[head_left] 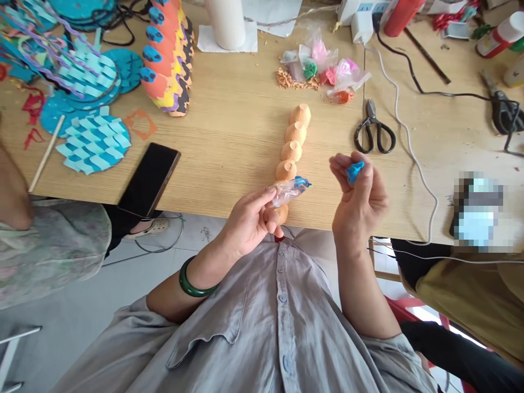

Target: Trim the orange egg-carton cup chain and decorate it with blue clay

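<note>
Blue lump (354, 171): held in a narrow pinch by right hand (360, 202), above table (229, 109), apparently for fine control. Clock positions from it. Bag (289, 192), blue-smeared: gripped by left hand (249, 218), 9 o'clock, presumably held apart. Orange row (292, 152): 10 o'clock. Packets (328, 75): 11 o'clock, probably wrapped against drying. Scissors (371, 111): 1 o'clock, handles nearward.

Bare left hand (254, 218), thumb and index pinched; bare right hand (361, 197) raised, thumb against curled fingers (339, 165); left forearm (215, 255) slants inward; right forearm (362, 289) extends forward.
</note>
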Demonstrator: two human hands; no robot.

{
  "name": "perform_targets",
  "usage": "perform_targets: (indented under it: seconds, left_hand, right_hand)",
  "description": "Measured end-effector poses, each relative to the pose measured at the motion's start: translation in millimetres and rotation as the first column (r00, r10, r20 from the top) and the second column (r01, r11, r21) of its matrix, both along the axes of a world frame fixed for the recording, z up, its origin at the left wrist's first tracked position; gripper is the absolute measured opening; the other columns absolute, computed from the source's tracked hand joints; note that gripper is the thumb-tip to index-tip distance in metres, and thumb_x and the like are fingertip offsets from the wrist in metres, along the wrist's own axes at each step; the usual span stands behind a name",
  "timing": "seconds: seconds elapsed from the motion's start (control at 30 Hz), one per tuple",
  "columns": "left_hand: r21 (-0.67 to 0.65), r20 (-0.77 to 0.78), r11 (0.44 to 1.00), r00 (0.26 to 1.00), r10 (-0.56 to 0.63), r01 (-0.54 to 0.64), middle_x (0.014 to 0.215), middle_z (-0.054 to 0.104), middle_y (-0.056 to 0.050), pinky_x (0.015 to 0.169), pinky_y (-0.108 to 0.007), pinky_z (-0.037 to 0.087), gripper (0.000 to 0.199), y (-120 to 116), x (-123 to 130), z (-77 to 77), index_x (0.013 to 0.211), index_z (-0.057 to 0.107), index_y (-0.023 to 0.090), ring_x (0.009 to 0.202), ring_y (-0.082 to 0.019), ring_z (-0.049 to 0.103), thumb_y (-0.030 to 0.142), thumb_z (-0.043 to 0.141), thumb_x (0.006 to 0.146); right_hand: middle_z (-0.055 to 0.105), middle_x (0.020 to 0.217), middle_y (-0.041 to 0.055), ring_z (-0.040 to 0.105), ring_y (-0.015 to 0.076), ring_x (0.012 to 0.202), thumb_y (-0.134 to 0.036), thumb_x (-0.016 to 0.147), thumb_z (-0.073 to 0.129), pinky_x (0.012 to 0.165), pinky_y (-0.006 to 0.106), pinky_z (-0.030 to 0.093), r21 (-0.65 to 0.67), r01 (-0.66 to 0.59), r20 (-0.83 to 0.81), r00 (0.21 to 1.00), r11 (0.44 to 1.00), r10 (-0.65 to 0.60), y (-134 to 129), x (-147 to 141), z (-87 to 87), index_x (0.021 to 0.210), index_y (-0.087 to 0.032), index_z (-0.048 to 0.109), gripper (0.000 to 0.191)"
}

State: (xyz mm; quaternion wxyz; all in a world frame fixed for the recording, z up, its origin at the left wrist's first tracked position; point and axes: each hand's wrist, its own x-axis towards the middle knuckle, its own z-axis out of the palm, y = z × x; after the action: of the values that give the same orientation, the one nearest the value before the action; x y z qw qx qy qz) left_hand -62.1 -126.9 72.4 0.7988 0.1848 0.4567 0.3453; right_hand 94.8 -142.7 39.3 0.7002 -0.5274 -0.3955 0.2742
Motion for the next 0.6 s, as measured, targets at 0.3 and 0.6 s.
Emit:
perform_targets:
  seconds: [0.3, 0.6]
  left_hand:
    - [0.14, -0.004, 0.987, 0.997, -0.079, 0.078, 0.076, 0.071, 0.001, 0.034, -0.022, 0.053, 0.029, -5, -2, -6.5, 0.086, 0.063, 0.014, 0.031, -0.004, 0.049, 0.041, 0.075, 0.085]
    - [0.23, -0.047, 0.966, 0.992, -0.114, 0.122, 0.067, 0.068, 0.006, 0.037, -0.024, 0.055, 0.039, -10, -1, -5.8, 0.09, 0.057, 0.019, 0.03, -0.008, 0.053, 0.053, 0.075, 0.084]
  right_hand:
    - [0.08, 0.102, 0.0007, 0.077, 0.0185, 0.102, -0.037, 0.104, 0.056, 0.103, 0.043, 0.06, 0.03, -0.048, -0.082, 0.995, 0.998, 0.05, 3, 8, 0.8, 0.11, -0.029, 0.077, 0.024]
    - [0.081, 0.094, 0.0001, 0.078, 0.0173, 0.096, -0.041, 0.104, 0.054, 0.097, 0.041, 0.062, -0.029, -0.097, -0.172, 0.981, 0.995, 0.091, 4, 6, -5.0, 0.106, -0.025, 0.076, 0.028]
